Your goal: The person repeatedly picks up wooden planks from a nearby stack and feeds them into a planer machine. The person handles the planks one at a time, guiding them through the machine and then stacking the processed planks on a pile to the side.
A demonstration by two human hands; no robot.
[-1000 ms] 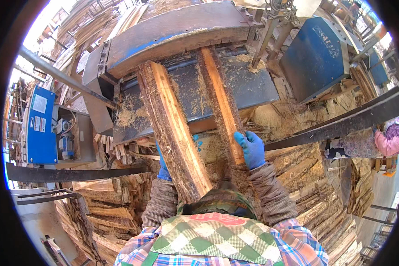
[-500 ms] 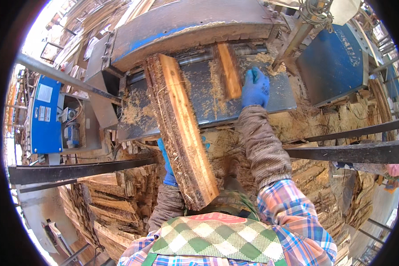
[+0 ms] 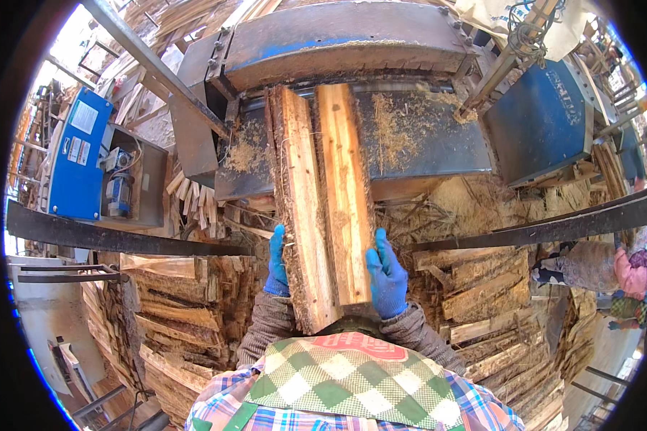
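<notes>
Two rough-edged wooden boards lie side by side lengthwise in front of me, their far ends on the machine bed (image 3: 431,136) and their near ends past its front edge. My left hand (image 3: 277,266), in a blue glove, grips the outer edge of the left board (image 3: 305,194), which has bark along its side. My right hand (image 3: 389,279), also gloved in blue, holds the outer edge of the right board (image 3: 344,194) near its close end. Some fingers of both hands are hidden beside or under the wood.
A steel machine housing (image 3: 338,54) spans the bed's far side. Sawdust (image 3: 395,133) litters the bed. Dark metal rails (image 3: 129,233) run at both sides, above stacked slabs (image 3: 172,316). Blue cabinets (image 3: 543,122) flank the machine. Another person (image 3: 629,269) is at far right.
My right hand has drawn the right board back toward me, beside the left board. The left board has turned straighter, and my right arm has come in close.
</notes>
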